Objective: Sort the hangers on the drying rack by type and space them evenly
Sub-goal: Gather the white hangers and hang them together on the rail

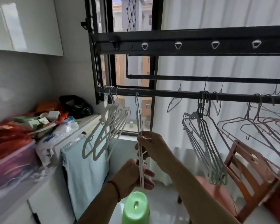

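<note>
A black drying rack bar (168, 94) runs across the window. White plastic hangers (109, 126) hang bunched at its left end. One thin white hanger (139, 117) is hooked on the bar near the middle, seen edge-on. My right hand (149, 146) pinches its lower part, and my left hand (132, 175) grips its bottom end below. A bunch of grey hangers (204, 139) hangs right of centre. Dark wire hangers (255, 125) spread along the right end, and a few more (174, 102) hang on the rear bar (192, 77).
A green plastic stool (136, 209) stands below my hands. A wooden chair (249, 173) with a pink seat sits at the right. A counter (87, 122) at the left carries bags and boxes; a light-blue cloth (86, 167) drapes beside it. White curtains cover the window behind.
</note>
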